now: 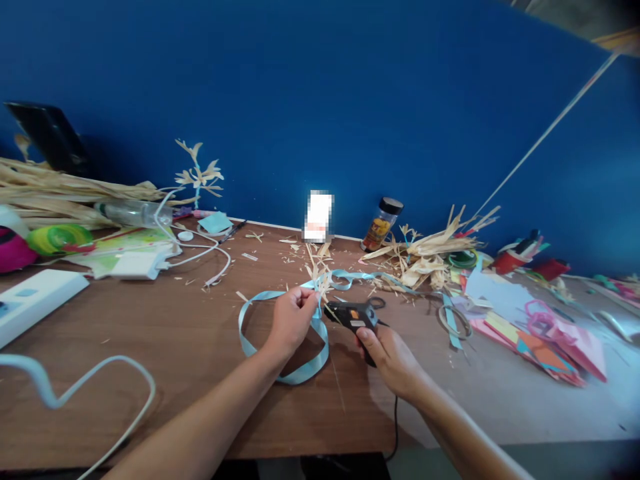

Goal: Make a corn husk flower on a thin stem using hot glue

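Observation:
Pinched in my left hand (295, 317) is a small craft flower of dried husk strips (318, 275), its stem partly wrapped in light blue ribbon. The loose blue ribbon (305, 372) trails from it in a wide loop on the table, and another stretch runs off to the right. My right hand (387, 357) is wrapped round the handle of a black hot glue gun (353, 315). Its nozzle points left, close to the flower's stem; whether they touch I cannot tell. The gun's cord hangs down over the table's front edge.
A finished-looking husk flower (197, 175) stands at the back left near a plastic bottle (135, 213). A jar (383, 225) and husk bundle (425, 257) stand back right. White cables and a power strip (40, 303) lie left; coloured paper (537, 350) lies right.

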{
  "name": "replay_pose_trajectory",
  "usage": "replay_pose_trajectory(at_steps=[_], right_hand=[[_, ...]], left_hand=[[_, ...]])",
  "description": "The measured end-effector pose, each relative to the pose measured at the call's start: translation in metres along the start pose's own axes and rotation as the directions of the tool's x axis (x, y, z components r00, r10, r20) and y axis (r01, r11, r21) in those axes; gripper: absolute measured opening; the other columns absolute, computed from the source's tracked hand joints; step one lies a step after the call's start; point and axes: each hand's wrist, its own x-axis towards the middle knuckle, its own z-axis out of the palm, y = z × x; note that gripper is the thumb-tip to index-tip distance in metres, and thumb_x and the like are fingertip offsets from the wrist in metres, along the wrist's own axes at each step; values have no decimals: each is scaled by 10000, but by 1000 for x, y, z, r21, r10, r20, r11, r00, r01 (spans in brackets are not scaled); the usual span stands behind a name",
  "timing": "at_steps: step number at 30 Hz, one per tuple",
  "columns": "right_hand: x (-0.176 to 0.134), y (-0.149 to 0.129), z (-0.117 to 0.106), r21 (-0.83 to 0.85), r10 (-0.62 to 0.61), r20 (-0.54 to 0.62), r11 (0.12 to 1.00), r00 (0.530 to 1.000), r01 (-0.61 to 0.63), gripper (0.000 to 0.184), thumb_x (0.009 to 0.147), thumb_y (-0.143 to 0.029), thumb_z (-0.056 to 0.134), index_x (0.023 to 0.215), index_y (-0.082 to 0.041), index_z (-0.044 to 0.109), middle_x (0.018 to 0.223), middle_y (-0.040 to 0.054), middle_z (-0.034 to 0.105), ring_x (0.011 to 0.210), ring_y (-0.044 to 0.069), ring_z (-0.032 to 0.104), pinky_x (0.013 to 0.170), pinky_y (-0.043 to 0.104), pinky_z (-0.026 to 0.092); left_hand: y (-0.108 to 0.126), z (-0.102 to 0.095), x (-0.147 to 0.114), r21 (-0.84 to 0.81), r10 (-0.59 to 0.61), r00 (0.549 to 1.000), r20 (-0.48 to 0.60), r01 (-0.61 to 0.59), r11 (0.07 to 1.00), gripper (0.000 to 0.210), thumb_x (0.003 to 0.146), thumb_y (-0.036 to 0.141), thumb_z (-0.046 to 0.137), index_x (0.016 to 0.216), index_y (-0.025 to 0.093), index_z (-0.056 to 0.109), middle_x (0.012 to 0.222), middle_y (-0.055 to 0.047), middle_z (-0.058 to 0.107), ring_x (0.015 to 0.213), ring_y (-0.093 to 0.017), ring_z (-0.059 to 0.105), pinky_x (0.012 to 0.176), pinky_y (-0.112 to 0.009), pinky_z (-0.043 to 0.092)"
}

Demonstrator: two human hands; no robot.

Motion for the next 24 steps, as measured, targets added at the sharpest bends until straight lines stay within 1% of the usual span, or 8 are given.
replay_pose_trajectory(at_steps=[5,9,14,20,24], right_hand=[[-1,0,0,4,-1,23,1000,1000,1,445,853,-463,256,665,-160,522,595,17,562,549,126,497,531,219,337],[-1,3,1,36,12,0,999,1000,-12,435,859,-452,251,680,-160,520,600,16,567,555,123,503,538,217,344],[-2,3,1,26,-10,19,1000,1000,9,437,858,-449,259,646,-159,507,588,10,551,549,120,491,538,216,343],[-2,2,0,50,-15,-14,999,1000,16,435,865,-430,257,645,-154,511,588,6,552,556,113,491,547,207,347],[-1,1,-1,66,-26,11,998,1000,25,452,869,-432,237,653,-152,520,587,7,551,559,114,495,551,208,356]], left_hand=[[1,0,0,3,-7,1000,-9,7,1000,211,681,342,537,626,140,567,521,34,489,495,-93,413,488,-194,325],[-1,0,0,-24,-8,1000,3,8,1000,224,682,349,530,638,135,580,527,31,494,492,-92,415,478,-194,318],[-1,0,0,-22,-14,1000,-25,14,1000,237,673,367,535,639,139,587,504,40,489,477,-88,413,478,-194,322],[-1,0,-1,-68,-31,999,15,32,997,245,671,368,544,660,127,584,529,29,480,483,-90,402,467,-194,311],[-1,0,-1,-62,-32,999,8,32,998,238,681,363,539,650,131,578,523,36,469,475,-83,386,461,-188,302]])
